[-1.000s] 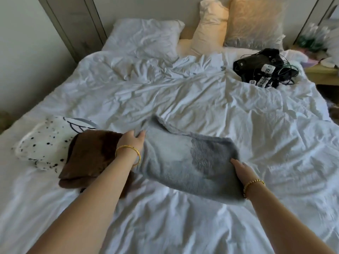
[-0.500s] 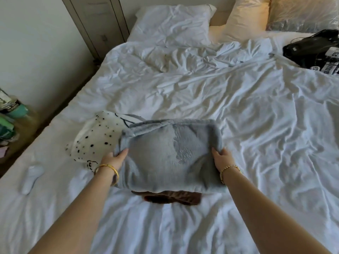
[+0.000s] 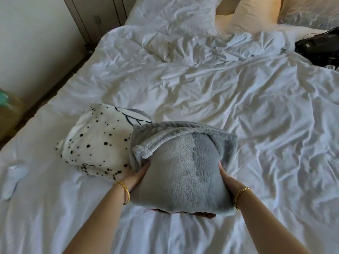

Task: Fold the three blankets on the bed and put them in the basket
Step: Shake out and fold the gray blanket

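A folded grey fleece blanket (image 3: pixel 183 173) lies on top of a brown blanket (image 3: pixel 200 214), of which only a thin dark strip shows at the near edge. My left hand (image 3: pixel 136 176) grips the stack's left side and my right hand (image 3: pixel 226 177) grips its right side, thumbs on top and fingers hidden underneath. A folded white blanket with black spots (image 3: pixel 97 142) lies just left of the stack, touching it. All rest on the white bed (image 3: pixel 201 85). No basket is in view.
A white sock (image 3: pixel 15 178) lies near the bed's left edge. A black device with cables (image 3: pixel 319 46) sits at the far right. Pillows (image 3: pixel 174 11) line the head of the bed. A wall and floor gap run along the left.
The grey blanket was carried left and set onto the brown blanket, covering it. Both hands slid toward me along its sides and now clasp the stack.
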Action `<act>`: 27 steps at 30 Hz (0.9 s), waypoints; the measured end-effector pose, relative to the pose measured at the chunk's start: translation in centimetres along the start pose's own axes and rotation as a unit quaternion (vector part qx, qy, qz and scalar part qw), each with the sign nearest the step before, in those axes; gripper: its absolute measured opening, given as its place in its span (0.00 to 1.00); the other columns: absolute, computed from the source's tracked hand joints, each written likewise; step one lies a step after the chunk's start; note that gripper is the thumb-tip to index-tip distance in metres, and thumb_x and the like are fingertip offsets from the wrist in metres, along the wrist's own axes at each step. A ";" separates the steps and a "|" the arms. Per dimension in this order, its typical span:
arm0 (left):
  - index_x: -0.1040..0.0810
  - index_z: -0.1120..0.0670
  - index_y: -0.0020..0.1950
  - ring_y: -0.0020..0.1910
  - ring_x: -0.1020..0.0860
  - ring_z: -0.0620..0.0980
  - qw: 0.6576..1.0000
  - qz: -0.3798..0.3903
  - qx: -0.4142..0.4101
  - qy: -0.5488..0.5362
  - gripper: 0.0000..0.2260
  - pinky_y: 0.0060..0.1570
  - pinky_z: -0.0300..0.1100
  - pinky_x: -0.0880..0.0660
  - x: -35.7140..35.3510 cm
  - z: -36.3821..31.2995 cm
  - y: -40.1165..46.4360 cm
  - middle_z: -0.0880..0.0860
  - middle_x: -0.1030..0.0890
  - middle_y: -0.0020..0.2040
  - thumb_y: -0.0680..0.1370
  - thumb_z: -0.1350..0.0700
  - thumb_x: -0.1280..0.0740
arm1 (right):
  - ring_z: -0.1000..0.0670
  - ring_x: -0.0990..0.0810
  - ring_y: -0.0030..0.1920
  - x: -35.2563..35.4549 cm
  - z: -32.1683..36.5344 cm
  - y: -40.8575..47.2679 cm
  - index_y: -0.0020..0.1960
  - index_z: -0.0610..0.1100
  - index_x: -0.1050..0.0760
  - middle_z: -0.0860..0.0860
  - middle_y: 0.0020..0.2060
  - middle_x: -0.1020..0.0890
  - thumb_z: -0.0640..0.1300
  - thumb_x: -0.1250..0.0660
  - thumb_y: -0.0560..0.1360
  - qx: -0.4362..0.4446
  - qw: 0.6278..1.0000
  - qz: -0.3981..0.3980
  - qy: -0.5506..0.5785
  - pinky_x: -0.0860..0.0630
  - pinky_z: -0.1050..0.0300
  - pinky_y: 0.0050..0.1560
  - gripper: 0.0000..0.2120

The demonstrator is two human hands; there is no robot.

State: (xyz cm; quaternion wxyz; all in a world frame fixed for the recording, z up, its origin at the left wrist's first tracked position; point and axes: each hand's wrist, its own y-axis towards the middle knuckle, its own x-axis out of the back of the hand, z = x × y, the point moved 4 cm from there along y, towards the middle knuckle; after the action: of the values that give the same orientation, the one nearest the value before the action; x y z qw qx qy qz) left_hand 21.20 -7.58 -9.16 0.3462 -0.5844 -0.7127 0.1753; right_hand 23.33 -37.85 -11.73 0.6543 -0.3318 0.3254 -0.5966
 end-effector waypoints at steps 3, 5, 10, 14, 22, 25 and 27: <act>0.32 0.50 0.69 0.66 0.29 0.54 0.999 0.008 0.024 -0.045 0.32 0.64 0.46 0.34 -1.2 0.1 0.0 0.56 0.28 0.68 0.70 0.35 0.36 | 0.47 0.22 0.53 -0.3 -0.4 0.6 0.66 0.46 0.32 0.48 0.54 0.21 0.69 0.37 0.61 0.000 0.998 0.014 0.064 0.31 0.53 0.64 0.40; 0.37 0.51 0.73 0.70 0.33 0.54 0.998 -0.009 0.028 -0.064 0.47 0.70 0.50 0.38 -1.7 -0.2 -0.4 0.55 0.32 0.71 0.60 0.28 0.32 | 0.47 0.23 0.55 -0.3 -0.7 0.7 0.67 0.47 0.32 0.47 0.57 0.21 0.69 0.38 0.62 0.014 0.997 0.008 0.080 0.31 0.52 0.65 0.40; 0.35 0.50 0.72 0.65 0.30 0.53 0.998 -0.013 0.023 -0.050 0.52 0.62 0.43 0.35 -2.6 -0.5 -1.9 0.54 0.30 0.70 0.53 0.25 0.32 | 0.46 0.20 0.53 0.5 -2.3 0.0 0.64 0.46 0.29 0.45 0.52 0.18 0.70 0.35 0.57 0.003 0.994 -0.002 0.106 0.27 0.49 0.60 0.42; 0.30 0.45 0.67 0.53 0.25 0.45 0.996 0.059 0.012 -0.072 0.48 0.58 0.42 0.31 -1.7 -2.9 -2.7 0.45 0.22 0.58 0.50 0.25 0.31 | 0.51 0.20 0.45 0.2 -2.4 -0.8 0.63 0.50 0.29 0.51 0.45 0.17 0.65 0.40 0.71 0.034 0.988 -0.033 0.148 0.27 0.54 0.47 0.27; 0.26 0.44 0.63 0.51 0.21 0.46 0.977 0.162 -0.127 -0.061 0.38 0.48 0.41 0.27 6.8 -15.4 -5.1 0.47 0.19 0.54 0.58 0.28 0.31 | 0.50 0.32 0.33 -5.9 8.0 -8.1 0.43 0.44 0.31 0.51 0.19 0.23 0.54 0.47 0.81 0.115 0.967 -0.159 0.161 0.33 0.57 0.36 0.17; 0.31 0.45 0.67 0.49 0.23 0.42 0.971 0.150 -0.176 -0.053 0.29 0.45 0.37 0.28 14.0 -21.0 -6.0 0.48 0.23 0.57 0.69 0.34 0.36 | 0.52 0.30 0.33 -10.9 13.0 -11.6 0.40 0.46 0.28 0.51 0.35 0.23 0.56 0.45 0.79 0.142 0.966 -0.170 0.136 0.34 0.57 0.47 0.17; 0.32 0.47 0.67 0.54 0.24 0.46 0.977 0.134 -0.163 -0.037 0.27 0.43 0.38 0.28 18.6 -23.7 -5.9 0.52 0.25 0.62 0.72 0.36 0.39 | 0.51 0.24 0.30 -15.6 16.1 -13.4 0.37 0.50 0.23 0.53 0.34 0.21 0.63 0.43 0.76 0.159 0.972 -0.130 0.117 0.31 0.61 0.44 0.20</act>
State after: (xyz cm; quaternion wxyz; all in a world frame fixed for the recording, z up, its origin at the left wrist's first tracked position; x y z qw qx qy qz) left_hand 32.13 5.01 16.67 0.1929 -0.7166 -0.6589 0.1229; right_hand 27.78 -22.46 8.92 0.5726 -0.1908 0.2547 -0.7556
